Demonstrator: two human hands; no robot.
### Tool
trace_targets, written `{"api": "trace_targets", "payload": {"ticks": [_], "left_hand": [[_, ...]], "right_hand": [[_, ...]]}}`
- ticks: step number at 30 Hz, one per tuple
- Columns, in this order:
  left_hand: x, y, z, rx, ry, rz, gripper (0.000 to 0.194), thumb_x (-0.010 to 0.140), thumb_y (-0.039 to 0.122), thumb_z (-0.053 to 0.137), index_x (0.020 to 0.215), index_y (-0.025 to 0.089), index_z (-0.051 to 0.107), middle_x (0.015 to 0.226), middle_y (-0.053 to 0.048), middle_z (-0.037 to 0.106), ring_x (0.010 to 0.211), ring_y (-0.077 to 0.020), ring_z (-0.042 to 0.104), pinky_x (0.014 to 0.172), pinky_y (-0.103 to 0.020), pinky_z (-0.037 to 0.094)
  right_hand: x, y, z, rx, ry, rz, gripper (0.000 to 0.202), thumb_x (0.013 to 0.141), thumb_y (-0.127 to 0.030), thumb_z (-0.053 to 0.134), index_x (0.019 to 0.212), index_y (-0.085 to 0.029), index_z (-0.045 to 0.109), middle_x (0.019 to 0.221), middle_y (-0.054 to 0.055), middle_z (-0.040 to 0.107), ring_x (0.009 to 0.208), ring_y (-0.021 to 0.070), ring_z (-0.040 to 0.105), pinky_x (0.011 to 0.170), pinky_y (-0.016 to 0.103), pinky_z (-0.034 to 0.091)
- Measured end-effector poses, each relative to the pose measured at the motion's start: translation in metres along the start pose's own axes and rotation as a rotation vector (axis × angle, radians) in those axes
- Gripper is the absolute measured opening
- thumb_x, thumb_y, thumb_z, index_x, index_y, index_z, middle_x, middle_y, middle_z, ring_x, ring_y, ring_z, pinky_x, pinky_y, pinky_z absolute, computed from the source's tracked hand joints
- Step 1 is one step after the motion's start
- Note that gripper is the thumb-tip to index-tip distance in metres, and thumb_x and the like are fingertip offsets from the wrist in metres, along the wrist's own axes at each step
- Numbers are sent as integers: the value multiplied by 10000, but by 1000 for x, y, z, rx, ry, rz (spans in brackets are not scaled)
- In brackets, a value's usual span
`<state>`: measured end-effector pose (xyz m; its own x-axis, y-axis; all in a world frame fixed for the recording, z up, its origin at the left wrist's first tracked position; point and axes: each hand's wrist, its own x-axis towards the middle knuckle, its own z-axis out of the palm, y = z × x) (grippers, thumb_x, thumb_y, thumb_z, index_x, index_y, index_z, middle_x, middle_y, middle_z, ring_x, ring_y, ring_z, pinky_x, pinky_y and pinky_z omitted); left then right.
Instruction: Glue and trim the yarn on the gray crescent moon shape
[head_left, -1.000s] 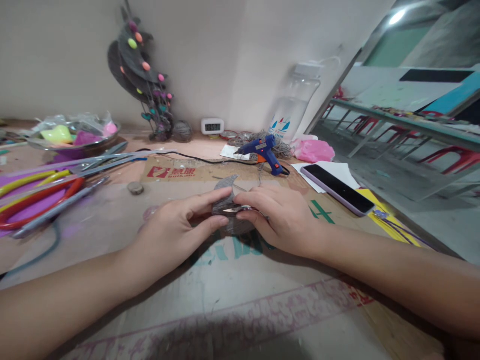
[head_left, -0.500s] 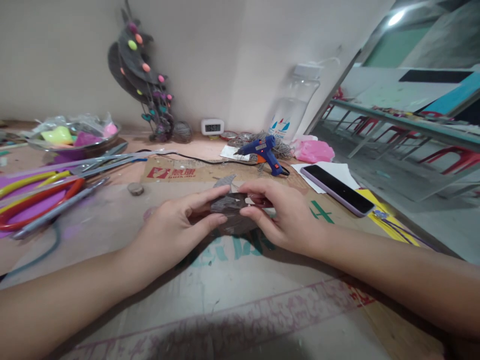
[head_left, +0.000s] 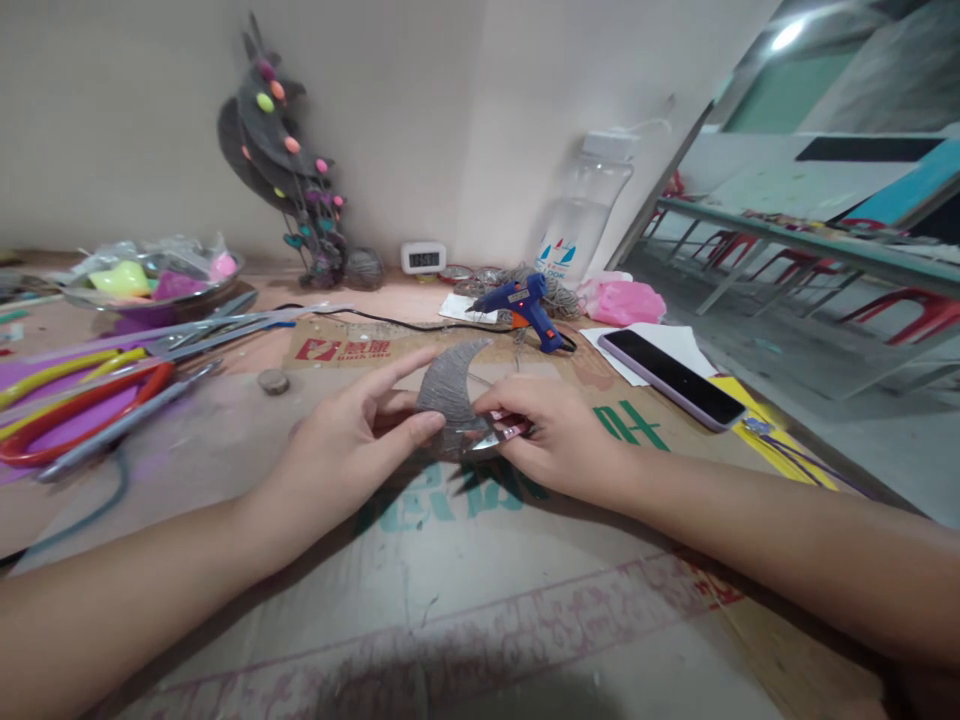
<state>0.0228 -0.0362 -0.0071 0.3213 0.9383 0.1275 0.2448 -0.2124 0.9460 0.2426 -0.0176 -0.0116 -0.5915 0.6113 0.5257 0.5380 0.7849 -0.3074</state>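
Note:
A grey crescent-shaped piece wrapped in yarn stands tilted between the hands, its pointed tip up. My left hand pinches its left side, thumb in front and fingers behind. My right hand is closed around a small pair of pink-handled scissors, whose metal blades point left across the lower right of the crescent. The crescent's lower end is partly hidden and blurred. Behind the hands lies a blue glue gun with a small red light.
At the left are red- and yellow-handled scissors and a bowl of colourful pieces. A round grey disc lies nearer. A phone, bottle and pink bag are at the right. A small clock stands by the wall.
The crescent has been turned upright, so its broad wrapped face now shows. My right hand has shifted slightly right and down, and the scissors' blades have come into clear view.

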Motion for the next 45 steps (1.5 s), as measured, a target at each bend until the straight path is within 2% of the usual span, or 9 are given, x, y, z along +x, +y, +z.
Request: {"api": "trace_targets", "payload": {"ticks": [3, 5, 7, 12, 17, 23, 31, 38, 45], "left_hand": [[2, 1, -2, 49, 3, -9, 290, 851, 416, 609, 1021, 188, 664, 875, -41, 725, 783, -174, 663, 708, -271, 516], [2, 2, -3, 117, 21, -14, 270, 855, 438, 591, 796, 183, 655, 738, -9, 679, 678, -148, 622, 612, -243, 486], [2, 3, -3, 145, 27, -8, 294, 870, 436, 565, 723, 189, 626, 660, 14, 628, 620, -132, 584, 566, -232, 459], [1, 6, -2, 108, -10, 1, 314, 914, 403, 494, 724, 193, 628, 697, 8, 645, 678, -147, 598, 639, -248, 480], [2, 7, -2, 42, 4, -29, 385, 928, 452, 443, 723, 187, 634, 734, -24, 675, 741, -186, 624, 701, -293, 499], [2, 7, -3, 172, -11, 1, 364, 912, 471, 484, 721, 190, 617, 688, 9, 611, 676, -150, 570, 616, -247, 440], [2, 3, -3, 215, -57, -26, 350, 921, 458, 446, 729, 191, 566, 658, 35, 537, 607, -124, 498, 561, -244, 375], [3, 3, -3, 117, -41, -19, 334, 942, 395, 421, 727, 189, 573, 726, 20, 590, 748, -148, 563, 681, -247, 414], [-2, 3, -4, 214, -34, 9, 349, 926, 440, 462, 697, 186, 535, 634, 45, 493, 606, -114, 470, 564, -239, 353]], "right_hand": [[0, -2, -1, -3, -8, -2, 173, 746, -91, 519, 845, -157, 644, 663, -4, 601, 599, 107, 510, 587, 212, 352], [1, -3, -1, -6, -14, -5, 176, 749, -96, 511, 849, -158, 642, 662, -3, 597, 601, 110, 510, 591, 215, 355], [1, -3, -2, -7, -18, -9, 186, 751, -94, 501, 855, -159, 640, 662, -1, 597, 603, 111, 509, 592, 216, 358], [1, -2, -1, -14, -5, -31, 191, 754, -90, 486, 855, -154, 635, 668, 4, 599, 606, 112, 507, 591, 219, 361], [1, 0, -1, -20, 18, -47, 198, 740, -81, 481, 852, -150, 629, 679, 6, 605, 614, 114, 520, 597, 217, 375], [1, -2, -2, -17, 8, -41, 202, 752, -86, 473, 860, -147, 632, 697, 14, 615, 627, 119, 533, 607, 221, 387], [1, 0, 0, -14, -1, -34, 210, 741, -83, 465, 843, -149, 637, 680, 16, 614, 621, 124, 531, 607, 228, 382], [1, 0, -1, -1, 3, -46, 223, 729, -65, 461, 853, -141, 631, 691, 16, 609, 630, 119, 523, 614, 222, 382], [2, -5, -4, 58, -19, -24, 169, 757, -96, 494, 835, -151, 633, 670, 0, 584, 611, 108, 491, 602, 224, 358]]}}
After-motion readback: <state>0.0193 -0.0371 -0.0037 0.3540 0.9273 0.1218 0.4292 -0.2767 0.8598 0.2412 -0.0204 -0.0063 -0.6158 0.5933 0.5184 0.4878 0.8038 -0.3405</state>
